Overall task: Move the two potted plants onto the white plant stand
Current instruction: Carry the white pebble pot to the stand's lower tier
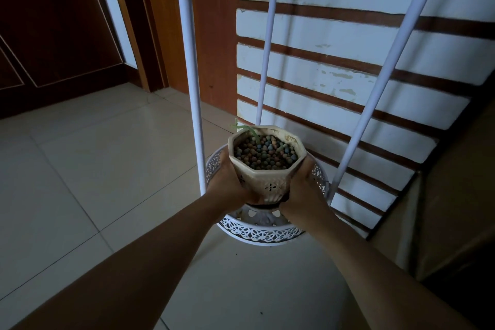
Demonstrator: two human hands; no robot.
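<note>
Potted plant [266, 161], its cream pot filled with pebbles, is clasped between my left hand [227, 182] and right hand [304, 187] over the white plant stand [263, 232]'s lattice-rimmed tray.

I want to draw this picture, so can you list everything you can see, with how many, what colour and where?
pot: one, cream, eight-sided, held over the stand's tray
pebbles: many, brown and grey, inside the pot
plant: one, small, green, at the pot's far rim
stand: one, white, lacy round tray with three poles, by the wall
wall: white with brown stripes, behind
door: one, dark brown, far left
floor: pale tiles
hands: two, left and right, gripping the pot's sides
</note>
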